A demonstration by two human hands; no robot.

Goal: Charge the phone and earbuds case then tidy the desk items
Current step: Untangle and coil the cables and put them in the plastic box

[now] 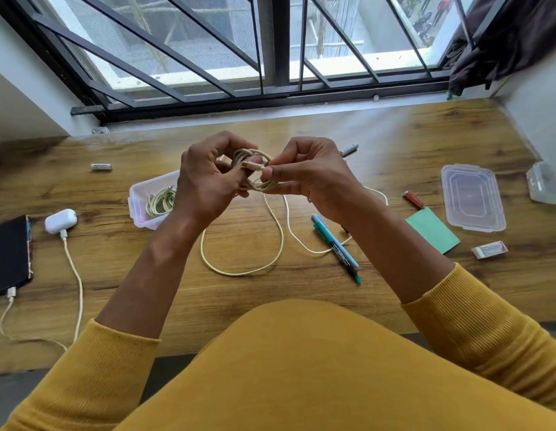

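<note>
Coiling a spare cream charging cable (250, 169) above the wooden desk (426, 141), phone (9, 253) and earbuds case (60, 220) already plugged in.
Left hand (205, 181) grips the coil; right hand (310, 172) pinches its plug end. Next, probably: tuck that end in, then drop the bundle into the open plastic box (136, 206).

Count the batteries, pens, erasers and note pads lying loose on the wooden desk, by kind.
White cylindrical batteries: 2
Blue and teal plastic pens: 2
White rectangular eraser: 1
Green paper note pad: 1
Total: 6
</note>
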